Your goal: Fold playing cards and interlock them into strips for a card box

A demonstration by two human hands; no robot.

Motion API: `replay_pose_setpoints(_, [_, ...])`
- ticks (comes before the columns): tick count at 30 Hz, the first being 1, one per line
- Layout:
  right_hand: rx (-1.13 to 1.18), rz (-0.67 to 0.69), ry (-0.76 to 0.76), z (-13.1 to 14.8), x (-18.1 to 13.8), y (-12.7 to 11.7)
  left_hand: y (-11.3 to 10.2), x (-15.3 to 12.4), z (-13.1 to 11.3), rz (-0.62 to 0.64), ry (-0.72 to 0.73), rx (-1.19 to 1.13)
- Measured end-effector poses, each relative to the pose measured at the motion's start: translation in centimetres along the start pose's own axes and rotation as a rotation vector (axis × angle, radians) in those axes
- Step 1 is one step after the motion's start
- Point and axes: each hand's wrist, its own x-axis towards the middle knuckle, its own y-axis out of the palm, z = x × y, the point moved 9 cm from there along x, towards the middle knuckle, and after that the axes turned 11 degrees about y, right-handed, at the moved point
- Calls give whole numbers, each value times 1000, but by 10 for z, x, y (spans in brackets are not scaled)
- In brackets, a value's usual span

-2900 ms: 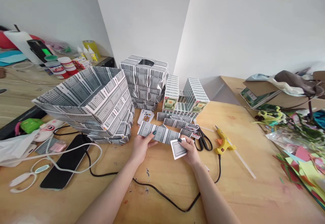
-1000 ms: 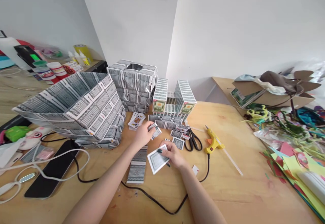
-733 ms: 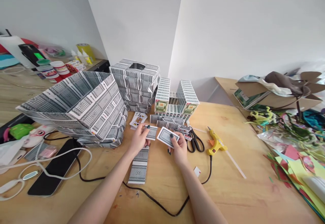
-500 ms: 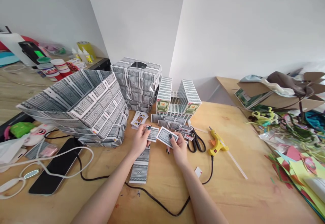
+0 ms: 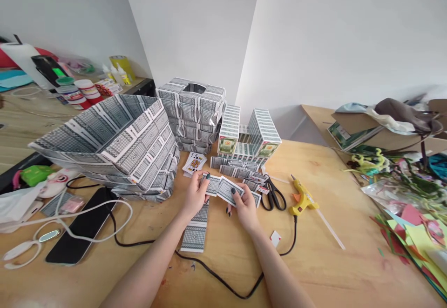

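Note:
Patterned playing cards are pinched in both hands above the table, backs facing up. My left hand [image 5: 196, 194] is closed on one playing card [image 5: 211, 185], thumb on top. My right hand [image 5: 245, 207] grips another playing card [image 5: 228, 189], whose left end laps over the first one. Below my left hand lies a strip of joined cards [image 5: 194, 236]. A loose pile of face-up cards [image 5: 194, 163] sits just beyond it. Past my right hand, folded card pieces [image 5: 237, 166] are bunched in a row, beside black scissors [image 5: 274, 194].
A large open card-built box [image 5: 139, 150] stands left, with a second card structure [image 5: 193, 108] behind it. Card packs [image 5: 263, 133] are stacked at the back. A yellow glue gun [image 5: 303, 196] rests right, its black cord [image 5: 223, 280] crossing the front. A phone [image 5: 82, 229] lies left.
The right-hand card has come against the left-hand card, so their ends now overlap where a small gap showed before. The view has shifted slightly.

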Motion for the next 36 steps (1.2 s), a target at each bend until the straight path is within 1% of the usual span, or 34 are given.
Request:
replay_pose_setpoints(3, [-29, 71, 25, -4, 0, 7, -3, -1, -3, -30, 15, 46])
replay_pose_setpoints(10, [-115, 138, 85, -6, -2, 8, -8, -1, 1, -29, -3, 140])
replay_pose_setpoints(12, [-136, 151, 95, -6, -3, 8, -10, 0, -1, -20, 26, 179])
replay_pose_setpoints(15, [-170, 156, 96, -6, -3, 9, -9, 1, -9, 5, 113, 256])
replay_pose_setpoints(18, [-180, 159, 94, -6, -4, 12, -9, 1, -14, 5, 166, 335])
replay_pose_setpoints(22, [-170, 177, 94, -8, -6, 15, 2, -3, -13, 52, 199, 409])
replay_pose_setpoints(25, [-155, 191, 93, -9, -7, 18, 10, -7, -11, 85, 202, 422])
replay_pose_setpoints(27, [-129, 205, 98, -9, -6, 20, 13, -9, -8, 90, 178, 382])
replay_pose_setpoints(30, [-51, 198, 106, -9, -4, 21, 9, -7, -2, 64, 99, 230])
replay_pose_setpoints(32, [-7, 160, 114, -10, -2, 18, -2, -3, 4, -19, 33, 96])
replay_pose_setpoints(33, [-7, 140, 120, -10, -2, 17, -9, 0, 7, -79, 0, 27])
replay_pose_setpoints(35, [-106, 109, 130, -10, -3, 17, -23, 4, 14, -190, -50, -102])
replay_pose_setpoints(36, [-216, 99, 123, -9, -6, 20, -28, 6, 16, -225, -66, -147])
